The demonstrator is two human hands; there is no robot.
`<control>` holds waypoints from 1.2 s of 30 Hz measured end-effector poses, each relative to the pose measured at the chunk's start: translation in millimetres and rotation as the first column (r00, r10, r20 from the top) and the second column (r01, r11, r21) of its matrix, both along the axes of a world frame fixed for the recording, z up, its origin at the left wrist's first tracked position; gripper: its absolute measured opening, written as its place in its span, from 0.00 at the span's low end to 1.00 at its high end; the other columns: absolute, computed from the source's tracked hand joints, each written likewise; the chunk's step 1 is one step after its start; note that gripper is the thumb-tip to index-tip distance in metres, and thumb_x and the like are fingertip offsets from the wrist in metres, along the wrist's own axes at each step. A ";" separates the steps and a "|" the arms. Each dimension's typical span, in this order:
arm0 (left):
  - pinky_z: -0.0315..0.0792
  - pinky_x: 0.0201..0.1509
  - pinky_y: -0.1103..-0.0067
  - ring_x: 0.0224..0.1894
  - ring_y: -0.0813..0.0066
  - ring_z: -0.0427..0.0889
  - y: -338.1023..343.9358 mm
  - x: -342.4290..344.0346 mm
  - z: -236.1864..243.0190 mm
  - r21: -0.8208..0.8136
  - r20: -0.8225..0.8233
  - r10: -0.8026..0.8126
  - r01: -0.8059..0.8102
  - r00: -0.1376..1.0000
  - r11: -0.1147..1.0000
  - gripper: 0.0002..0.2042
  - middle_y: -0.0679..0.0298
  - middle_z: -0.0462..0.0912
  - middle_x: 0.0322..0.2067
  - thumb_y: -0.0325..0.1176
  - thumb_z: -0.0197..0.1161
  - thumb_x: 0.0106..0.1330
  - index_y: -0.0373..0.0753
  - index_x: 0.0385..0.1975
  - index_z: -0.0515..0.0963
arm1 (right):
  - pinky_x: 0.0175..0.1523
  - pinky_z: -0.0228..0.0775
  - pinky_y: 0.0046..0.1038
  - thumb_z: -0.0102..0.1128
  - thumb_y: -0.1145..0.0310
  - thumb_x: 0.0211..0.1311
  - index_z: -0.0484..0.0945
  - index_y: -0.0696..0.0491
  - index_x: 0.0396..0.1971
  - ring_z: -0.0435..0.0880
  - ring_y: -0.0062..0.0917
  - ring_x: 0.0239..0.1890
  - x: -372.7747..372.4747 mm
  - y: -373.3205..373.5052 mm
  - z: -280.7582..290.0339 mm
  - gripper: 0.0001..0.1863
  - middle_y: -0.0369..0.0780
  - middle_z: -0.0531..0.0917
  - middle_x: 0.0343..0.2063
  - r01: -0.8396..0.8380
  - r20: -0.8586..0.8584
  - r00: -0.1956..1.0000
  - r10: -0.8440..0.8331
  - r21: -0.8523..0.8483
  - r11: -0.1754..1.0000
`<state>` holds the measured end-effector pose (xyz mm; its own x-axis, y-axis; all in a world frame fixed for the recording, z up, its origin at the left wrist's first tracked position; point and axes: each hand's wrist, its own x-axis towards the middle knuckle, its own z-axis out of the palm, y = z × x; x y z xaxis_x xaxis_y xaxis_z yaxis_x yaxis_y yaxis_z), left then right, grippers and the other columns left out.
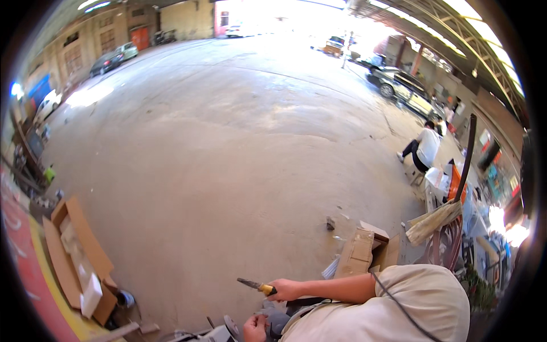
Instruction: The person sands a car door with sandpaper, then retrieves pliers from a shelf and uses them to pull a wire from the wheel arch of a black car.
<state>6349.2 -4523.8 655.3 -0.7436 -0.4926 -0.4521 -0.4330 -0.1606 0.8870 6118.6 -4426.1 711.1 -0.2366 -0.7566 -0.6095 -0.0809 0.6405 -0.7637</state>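
Observation:
My right hand [285,289] is closed around a yellow-handled tool [265,288] with a narrow dark metal end, held out to the left above the floor. My left hand [254,328] is lower, its fingers curled on something small that I cannot make out. Just left of it, near the bottom edge, stands a grey round disc [231,327] among machine parts that are partly cut off. A black cable [407,308] runs across my beige clothing at the lower right.
An open cardboard box [77,251] lies at left, another carton [356,251] right. A seated person [423,145] in white is at the right, beside piled bags and tools [456,185]. Cars [399,88] are parked around the wide concrete yard [199,142].

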 end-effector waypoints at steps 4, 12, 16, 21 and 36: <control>0.71 0.34 0.76 0.28 0.78 0.75 -26.4 -123.9 74.1 -0.021 -0.062 -0.251 0.251 0.966 0.968 0.11 0.65 0.81 0.26 0.35 0.59 0.73 0.33 0.41 0.82 | 0.42 0.73 0.32 0.65 0.63 0.63 0.78 0.54 0.40 0.82 0.28 0.33 -65.0 0.2 43.5 0.12 0.40 0.83 0.28 0.091 -0.021 0.995 -0.097 -0.202 0.975; 0.72 0.35 0.75 0.30 0.71 0.78 -46.4 -357.5 72.0 -0.102 -0.149 -0.632 0.624 0.760 0.775 0.12 0.61 0.82 0.28 0.36 0.57 0.74 0.34 0.45 0.80 | 0.45 0.74 0.39 0.65 0.65 0.60 0.78 0.56 0.41 0.83 0.40 0.37 -238.9 39.3 40.2 0.13 0.47 0.85 0.32 0.316 -0.227 0.893 -0.387 -0.296 0.902; 0.72 0.33 0.79 0.27 0.80 0.78 -43.1 -492.1 42.0 -0.084 -0.145 -0.764 0.761 0.629 0.643 0.12 0.65 0.82 0.22 0.35 0.59 0.73 0.33 0.37 0.83 | 0.45 0.74 0.41 0.65 0.66 0.59 0.79 0.56 0.43 0.84 0.47 0.39 -329.6 58.8 56.6 0.14 0.50 0.85 0.34 0.474 -0.319 0.777 -0.542 -0.270 0.838; 0.74 0.35 0.75 0.27 0.73 0.80 -17.7 -647.0 95.1 -0.241 0.032 -0.956 0.931 0.290 0.274 0.13 0.59 0.82 0.23 0.39 0.58 0.73 0.36 0.36 0.84 | 0.44 0.74 0.39 0.65 0.65 0.62 0.79 0.56 0.43 0.83 0.42 0.35 -410.2 107.3 78.0 0.13 0.48 0.85 0.32 0.765 -0.313 0.500 -0.807 -0.276 0.582; 0.71 0.36 0.75 0.27 0.75 0.75 94.7 -969.6 97.6 -0.353 0.221 -0.965 0.934 0.141 0.056 0.13 0.62 0.78 0.21 0.41 0.61 0.69 0.38 0.37 0.86 | 0.46 0.75 0.37 0.74 0.60 0.51 0.79 0.54 0.41 0.84 0.38 0.38 -703.0 221.3 40.1 0.20 0.45 0.85 0.33 0.850 -0.213 0.425 -0.880 -0.242 0.469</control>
